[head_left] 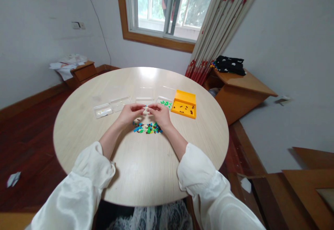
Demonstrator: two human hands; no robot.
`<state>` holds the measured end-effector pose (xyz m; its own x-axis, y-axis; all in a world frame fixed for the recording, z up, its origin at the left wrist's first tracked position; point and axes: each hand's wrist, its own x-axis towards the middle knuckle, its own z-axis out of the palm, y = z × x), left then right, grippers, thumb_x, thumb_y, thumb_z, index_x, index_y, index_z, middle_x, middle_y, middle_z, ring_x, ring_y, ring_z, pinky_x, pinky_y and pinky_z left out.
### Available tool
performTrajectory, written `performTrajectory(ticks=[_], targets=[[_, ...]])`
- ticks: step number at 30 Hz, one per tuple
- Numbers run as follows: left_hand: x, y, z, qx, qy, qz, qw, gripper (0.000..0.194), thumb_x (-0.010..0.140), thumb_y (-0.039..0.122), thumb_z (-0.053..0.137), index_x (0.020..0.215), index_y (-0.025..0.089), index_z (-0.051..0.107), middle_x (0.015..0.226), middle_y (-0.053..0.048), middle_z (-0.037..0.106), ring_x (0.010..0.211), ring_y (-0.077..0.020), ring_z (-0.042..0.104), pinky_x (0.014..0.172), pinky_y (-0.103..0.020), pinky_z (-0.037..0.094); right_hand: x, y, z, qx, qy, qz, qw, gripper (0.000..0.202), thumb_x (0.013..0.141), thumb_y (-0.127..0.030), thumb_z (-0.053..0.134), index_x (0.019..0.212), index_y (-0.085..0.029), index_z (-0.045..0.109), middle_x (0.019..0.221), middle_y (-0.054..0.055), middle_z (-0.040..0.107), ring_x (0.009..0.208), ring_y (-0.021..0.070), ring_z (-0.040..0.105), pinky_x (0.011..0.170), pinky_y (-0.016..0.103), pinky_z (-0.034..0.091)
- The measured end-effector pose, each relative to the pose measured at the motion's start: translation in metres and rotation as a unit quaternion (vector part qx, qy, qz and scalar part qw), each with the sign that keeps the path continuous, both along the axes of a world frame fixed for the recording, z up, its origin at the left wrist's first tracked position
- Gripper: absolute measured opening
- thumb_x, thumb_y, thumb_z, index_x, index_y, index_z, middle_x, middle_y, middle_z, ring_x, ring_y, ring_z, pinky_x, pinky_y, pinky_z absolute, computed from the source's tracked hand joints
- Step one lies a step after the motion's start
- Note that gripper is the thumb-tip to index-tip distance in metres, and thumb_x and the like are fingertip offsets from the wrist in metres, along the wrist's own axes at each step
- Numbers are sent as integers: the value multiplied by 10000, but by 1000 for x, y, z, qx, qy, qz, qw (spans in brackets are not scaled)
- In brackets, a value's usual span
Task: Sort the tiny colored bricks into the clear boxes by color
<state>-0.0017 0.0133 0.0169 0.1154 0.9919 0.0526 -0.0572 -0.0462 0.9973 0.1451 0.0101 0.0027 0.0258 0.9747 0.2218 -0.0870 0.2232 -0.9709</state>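
My left hand [129, 114] and my right hand [160, 115] meet over the middle of the table, fingertips pinched close together. Between them is a small pale-blue piece, apparently a building brick [146, 107], mostly hidden by the fingers. Just below the hands lies a loose pile of small building bricks [148, 129] in blue, green, brown, yellow and white. Past my right hand stands a clear box with green bricks [166, 103]. Beside it, an open yellow box [184, 114] holds several brown bricks.
A clear box [103, 111] with a few pale pieces stands on the left of the round table [141, 174]. Other clear boxes [120, 103] stand along the back with lids open. A wooden cabinet [242, 87] with black cloth [229, 64] is beyond the right edge.
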Motion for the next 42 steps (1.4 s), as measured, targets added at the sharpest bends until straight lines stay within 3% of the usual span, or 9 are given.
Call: performTrajectory(ticks=[4,11,20,24,29,32,37,42], targets=[[5,-5,2,25,17,-20,999,416,460,389,826,778,141,721,790,-97,712,717,-202,634,636,-301,489,4,2,2,-36,75,7,996,290,547,-337,758,724,-173,598,610,-34,622,580,105,597,640,276,539],[6,-6,4,55,36,-3,998,456,471,473,804,769,140,715,780,-95,716,710,-202,636,611,-285,491,2,-2,4,-56,84,33,994,322,505,-352,785,701,-174,602,597,-35,626,579,100,601,628,261,529],[7,-9,7,54,35,-7,998,377,486,425,803,700,133,699,656,-58,678,616,-162,603,598,-277,475,4,-1,3,-75,108,47,990,332,507,-364,794,709,-161,627,600,-15,656,592,105,627,638,252,538],[6,-7,9,16,-39,35,999,329,484,329,816,693,122,669,619,-42,654,596,-152,612,644,-297,504,4,1,1,-67,89,26,993,294,542,-344,776,718,-158,631,625,-7,667,614,114,635,638,257,538],[-8,8,9,-20,-170,188,967,194,567,148,751,686,113,602,637,-21,645,573,-100,607,701,-292,541,1,-2,-1,-7,-81,5,997,90,699,-229,644,748,-159,672,742,21,701,705,127,640,699,285,521],[-18,15,9,-42,-205,261,942,135,618,67,683,651,116,562,578,-4,618,566,-88,608,667,-251,550,-1,-9,-2,65,-223,26,972,144,760,-147,565,811,-170,698,892,48,714,846,145,638,783,310,500],[-26,17,7,-51,-238,280,929,139,655,24,640,647,119,539,596,-8,627,591,-83,623,667,-217,551,-6,-20,-1,187,-374,105,902,210,802,-97,538,905,-171,704,1013,81,702,1014,164,602,947,350,422],[-27,15,5,-47,-247,284,925,122,677,21,604,656,123,541,604,-1,622,618,-86,631,717,-234,551,-12,-26,2,217,-455,160,849,246,858,-146,502,1031,-176,675,1196,96,636,1144,202,537,983,406,366]])
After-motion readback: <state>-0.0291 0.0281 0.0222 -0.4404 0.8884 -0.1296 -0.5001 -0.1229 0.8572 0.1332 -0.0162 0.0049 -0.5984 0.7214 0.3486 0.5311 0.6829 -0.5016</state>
